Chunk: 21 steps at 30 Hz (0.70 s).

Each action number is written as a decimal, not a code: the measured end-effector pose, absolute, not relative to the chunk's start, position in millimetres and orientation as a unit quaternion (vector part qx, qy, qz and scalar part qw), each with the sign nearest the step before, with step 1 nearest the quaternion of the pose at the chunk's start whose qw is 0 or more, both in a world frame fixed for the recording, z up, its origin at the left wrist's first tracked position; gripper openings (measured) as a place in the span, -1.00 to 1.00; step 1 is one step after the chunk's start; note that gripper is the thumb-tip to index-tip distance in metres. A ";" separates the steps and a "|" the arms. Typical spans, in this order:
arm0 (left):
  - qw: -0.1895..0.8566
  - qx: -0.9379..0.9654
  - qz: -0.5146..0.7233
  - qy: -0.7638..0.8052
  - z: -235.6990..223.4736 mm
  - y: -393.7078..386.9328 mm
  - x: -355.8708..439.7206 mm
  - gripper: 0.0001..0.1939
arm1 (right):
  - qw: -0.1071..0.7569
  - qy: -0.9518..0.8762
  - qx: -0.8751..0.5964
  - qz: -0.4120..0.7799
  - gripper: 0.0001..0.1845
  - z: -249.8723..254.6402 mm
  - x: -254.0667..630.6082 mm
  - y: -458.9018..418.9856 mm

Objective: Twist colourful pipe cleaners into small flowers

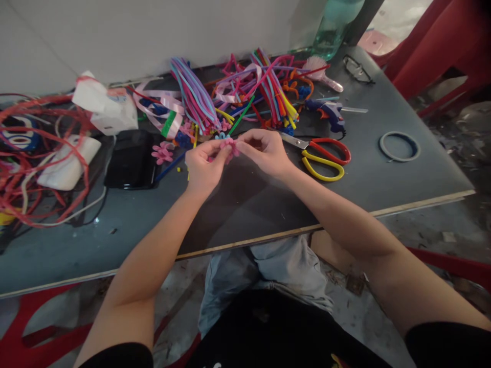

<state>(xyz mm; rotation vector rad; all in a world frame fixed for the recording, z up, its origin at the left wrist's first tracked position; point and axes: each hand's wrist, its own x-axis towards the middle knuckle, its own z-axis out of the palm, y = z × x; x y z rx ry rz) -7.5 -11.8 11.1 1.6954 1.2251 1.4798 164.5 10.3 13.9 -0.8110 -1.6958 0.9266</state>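
Between my two hands, above the dark table, is a pink pipe-cleaner flower (229,148). My left hand (205,163) pinches it from the left with thumb and forefinger. From the right, my right hand (266,151) has its thumb and fingertips closed on the flower's edge. A second pink pipe-cleaner flower (162,153) lies on the table left of my left hand. Just behind my fingers sits a bundle of purple, blue and pink pipe cleaners (195,94). Scissors (322,156) with one red and one yellow handle lie right of my right hand.
A black phone-like slab (128,158), a white box-shaped item (69,162) and tangled red cord (49,197) occupy the left. Farther right are a blue glue gun (328,110), a grey tape ring (399,146), glasses (357,69) and a greenish bottle (333,30).
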 end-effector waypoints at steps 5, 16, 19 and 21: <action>0.335 0.613 0.554 0.453 16.9 -10.4 -9.9 -0.58 | 0.481 -0.762 -0.313 0.301 -0.51 19.1 176.5 14.6; 0.424 0.583 0.526 0.452 19.0 -9.7 -9.7 -0.55 | 0.479 -0.821 -0.268 0.160 -0.68 12.2 179.9 20.3; 0.420 0.588 0.519 0.456 17.2 -9.2 -9.4 -0.61 | 0.468 -0.828 -0.269 0.151 -0.67 13.0 180.4 18.5; 0.416 0.589 0.519 0.459 16.8 -9.2 -8.7 -0.64 | 0.465 -0.831 -0.272 0.140 -0.67 11.7 180.1 17.8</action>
